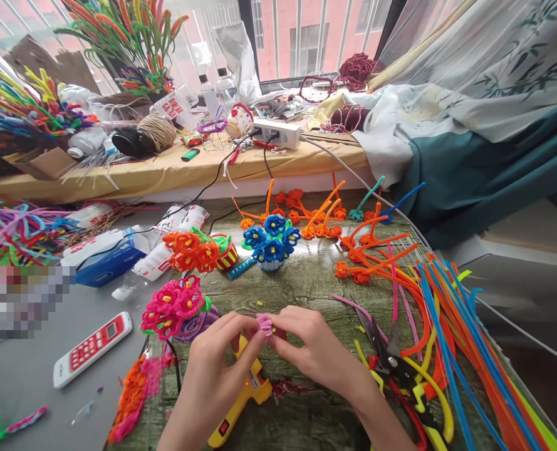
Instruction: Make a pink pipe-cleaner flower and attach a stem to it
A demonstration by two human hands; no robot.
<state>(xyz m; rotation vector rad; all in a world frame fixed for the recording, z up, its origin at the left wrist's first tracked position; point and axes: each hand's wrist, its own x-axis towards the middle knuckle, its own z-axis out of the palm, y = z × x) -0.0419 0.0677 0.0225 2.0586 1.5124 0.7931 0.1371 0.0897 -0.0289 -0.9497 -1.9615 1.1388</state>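
A small pink pipe-cleaner flower [264, 324] is pinched between the fingertips of my left hand [224, 351] and my right hand [309, 338], above the table. A bit of yellow shows at its right side. Beneath my hands lies a yellow hot glue gun [240, 401], partly hidden by my left hand. To the left of my hands is a bunch of magenta flowers [177, 307] in a purple pot. Farther back are blue flowers [271, 241] in a pot and orange flowers [191, 250] with a striped pot lying on its side.
Scissors and pliers [393, 363] lie right of my hands, beside a bundle of long pipe cleaners [466, 351]. Loose orange flowers on stems [325, 219] cover the back right. A red-and-white cordless phone [93, 347] lies left. A power strip [278, 133] sits on the sill.
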